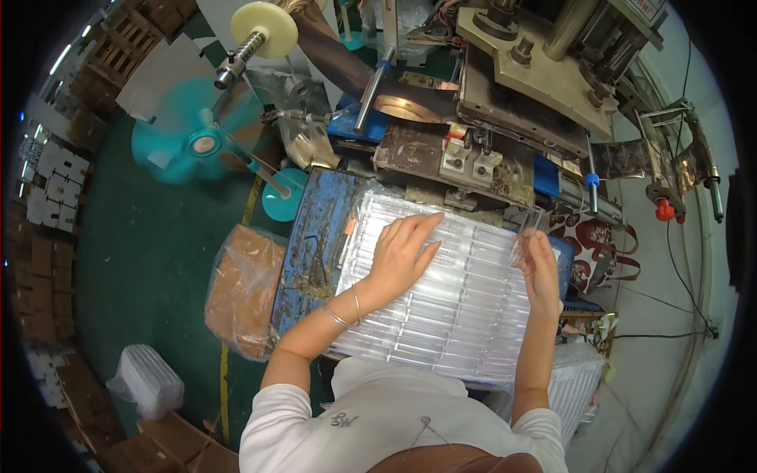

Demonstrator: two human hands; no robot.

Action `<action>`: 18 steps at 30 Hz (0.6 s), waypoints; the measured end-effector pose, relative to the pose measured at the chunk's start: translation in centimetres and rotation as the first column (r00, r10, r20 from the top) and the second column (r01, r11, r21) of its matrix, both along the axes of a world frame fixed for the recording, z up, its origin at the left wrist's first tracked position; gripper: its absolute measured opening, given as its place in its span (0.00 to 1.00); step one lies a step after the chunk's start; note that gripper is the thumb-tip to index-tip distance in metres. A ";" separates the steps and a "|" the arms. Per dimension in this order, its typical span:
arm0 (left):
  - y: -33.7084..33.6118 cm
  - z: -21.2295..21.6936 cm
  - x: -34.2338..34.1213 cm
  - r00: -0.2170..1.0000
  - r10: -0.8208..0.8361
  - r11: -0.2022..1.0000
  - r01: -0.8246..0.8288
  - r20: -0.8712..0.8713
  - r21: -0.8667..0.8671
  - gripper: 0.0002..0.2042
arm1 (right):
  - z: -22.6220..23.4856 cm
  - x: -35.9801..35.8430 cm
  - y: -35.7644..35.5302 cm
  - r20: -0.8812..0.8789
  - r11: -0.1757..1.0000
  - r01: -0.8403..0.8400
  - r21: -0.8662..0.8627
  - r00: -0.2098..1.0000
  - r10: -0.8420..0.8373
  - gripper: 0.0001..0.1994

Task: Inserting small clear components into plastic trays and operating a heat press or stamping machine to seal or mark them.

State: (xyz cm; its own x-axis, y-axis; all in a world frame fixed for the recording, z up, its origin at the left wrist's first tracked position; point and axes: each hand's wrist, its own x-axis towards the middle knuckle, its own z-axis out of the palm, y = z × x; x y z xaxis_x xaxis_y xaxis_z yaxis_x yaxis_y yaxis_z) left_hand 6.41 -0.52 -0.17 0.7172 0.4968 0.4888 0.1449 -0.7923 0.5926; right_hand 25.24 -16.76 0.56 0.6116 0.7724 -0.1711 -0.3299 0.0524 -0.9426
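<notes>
A clear plastic tray (426, 331) with rows of long, narrow slots lies in front of me. The slots look filled with clear, slim pieces, though glare blurs them. Over its far left part rests my left hand (402, 256), its fingers stretched out and the thumb apart, with nothing seen in it. At the tray's far right corner, my right hand (541, 268) pinches a clear plastic piece (528, 232) between thumb and fingers. That piece stands up tilted, and its lower end is partly hidden by the fingers.
A press machine (536, 79) with a metal fixture (471, 164) stands just beyond the tray. Left are a blue worn bench surface (307, 229), a wrapped brown carton (246, 292) and a turquoise fan (201, 143). A patterned bag (587, 248) sits at the right.
</notes>
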 end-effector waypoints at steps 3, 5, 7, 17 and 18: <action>-0.2 1.0 2.3 0.998 -0.006 0.999 0.003 0.060 0.038 0.20 | 1.5 0.5 0.3 0.028 0.991 0.128 0.040 0.991 -0.129 0.13; -0.2 2.2 4.2 0.997 0.010 0.998 -0.015 0.082 0.061 0.21 | 2.4 1.0 0.6 0.082 0.989 0.142 0.049 0.986 -0.145 0.14; -0.5 3.8 6.8 0.991 0.049 0.989 -0.066 0.124 0.136 0.21 | 3.0 1.7 0.3 0.155 0.985 0.167 0.043 0.973 -0.171 0.16; 0.9 5.5 15.5 0.975 0.063 0.876 -0.157 0.215 0.456 0.13 | 4.3 5.5 0.9 0.338 0.932 0.362 -0.007 0.878 -0.339 0.17; 0.8 6.2 15.5 0.965 0.020 0.869 -0.147 0.262 0.472 0.12 | 4.2 5.9 1.3 0.347 0.931 0.365 0.012 0.872 -0.346 0.17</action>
